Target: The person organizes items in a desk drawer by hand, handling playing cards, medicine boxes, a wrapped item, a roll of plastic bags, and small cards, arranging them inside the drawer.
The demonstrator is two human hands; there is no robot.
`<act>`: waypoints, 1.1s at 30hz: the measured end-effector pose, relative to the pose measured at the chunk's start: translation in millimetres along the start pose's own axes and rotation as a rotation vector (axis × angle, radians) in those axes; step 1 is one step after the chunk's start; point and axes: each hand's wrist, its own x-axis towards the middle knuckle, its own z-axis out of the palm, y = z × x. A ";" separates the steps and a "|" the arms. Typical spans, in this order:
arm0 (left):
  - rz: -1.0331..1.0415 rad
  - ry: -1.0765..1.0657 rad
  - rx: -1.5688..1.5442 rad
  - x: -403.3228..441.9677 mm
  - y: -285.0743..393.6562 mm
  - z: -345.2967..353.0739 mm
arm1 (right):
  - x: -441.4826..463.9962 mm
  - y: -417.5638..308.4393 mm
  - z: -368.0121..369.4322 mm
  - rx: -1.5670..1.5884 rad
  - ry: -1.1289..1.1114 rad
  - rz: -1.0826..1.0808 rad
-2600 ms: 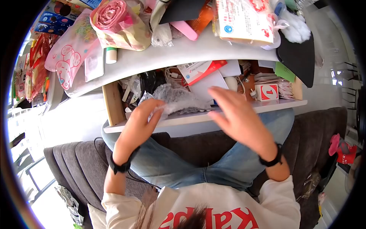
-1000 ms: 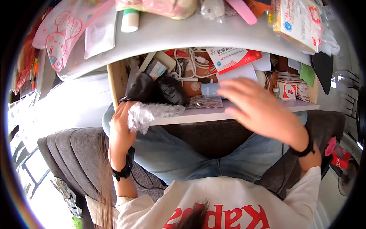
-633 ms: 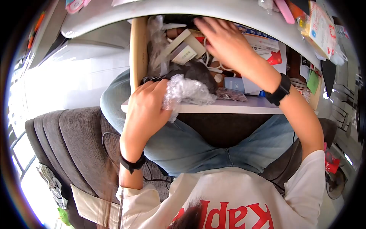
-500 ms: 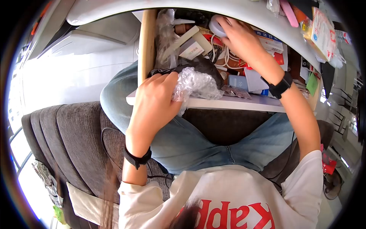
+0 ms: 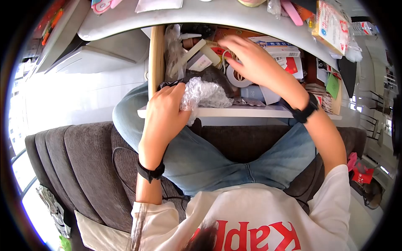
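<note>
My left hand (image 5: 165, 108) is closed at the near left corner of the open drawer (image 5: 251, 112), with crumpled clear bubble wrap (image 5: 205, 92) bunched between thumb and fingers. A black plastic bag (image 5: 215, 77) lies just behind the wrap. Over the middle of the drawer, my right hand (image 5: 247, 56) has thumb and fingers apart, slightly blurred, with nothing seen in it. Directly below its thumb rests a white ring-shaped roll (image 5: 231, 77), partly covered by the hand. A white cable (image 5: 223, 62) curves beside the thumb.
Small boxes (image 5: 278, 47), papers and a green card (image 5: 333, 85) fill the drawer's right side. Clear plastic packaging (image 5: 172, 50) lies at its left. The grey tabletop (image 5: 201, 16) overhangs the back. A wrapped box (image 5: 331, 27) sits on the table at right.
My right hand has come nearer from the drawer's back and let go of the round white roll, which now lies mid-drawer. My left hand stays on the bubble wrap. The view has shifted slightly.
</note>
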 end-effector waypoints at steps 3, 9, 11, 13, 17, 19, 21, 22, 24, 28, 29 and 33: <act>-0.024 0.009 0.004 0.0 0.0 2.0 | 43.1 -11.7 15.5 -0.160 -0.093 0.029; -0.039 -0.004 -0.011 4.3 7.4 -2.9 | 69.3 -11.6 50.0 -0.156 -0.001 0.022; -0.046 -0.029 0.011 5.5 7.5 -4.4 | 61.2 -1.4 58.1 -0.174 0.164 -0.062; -0.053 -0.057 0.015 6.4 6.9 -4.5 | 48.2 4.2 43.7 -0.161 0.019 -0.047; -0.060 -0.058 -0.005 6.5 4.1 -3.6 | 33.9 12.4 28.6 -0.080 -0.023 -0.004; -0.060 -0.070 0.007 7.3 5.2 -4.3 | 30.5 15.7 17.2 -0.013 -0.040 0.017; -0.059 -0.080 0.018 7.8 6.1 -3.8 | 29.2 20.3 14.2 0.105 -0.092 0.121; -0.061 -0.084 0.023 7.5 6.0 -3.3 | 31.9 25.9 16.2 0.115 -0.080 0.073; -0.065 -0.089 0.027 7.2 4.6 -3.6 | 46.2 33.3 18.7 0.209 -0.195 0.087; -0.065 -0.066 0.030 7.7 4.2 -1.1 | 71.1 41.6 50.2 0.183 -0.037 0.145; -0.066 -0.060 0.031 7.9 4.6 -0.9 | 72.2 42.1 59.0 0.165 -0.024 0.160; -0.070 -0.061 0.039 8.0 3.4 -0.4 | 77.6 33.7 57.8 0.051 0.035 0.104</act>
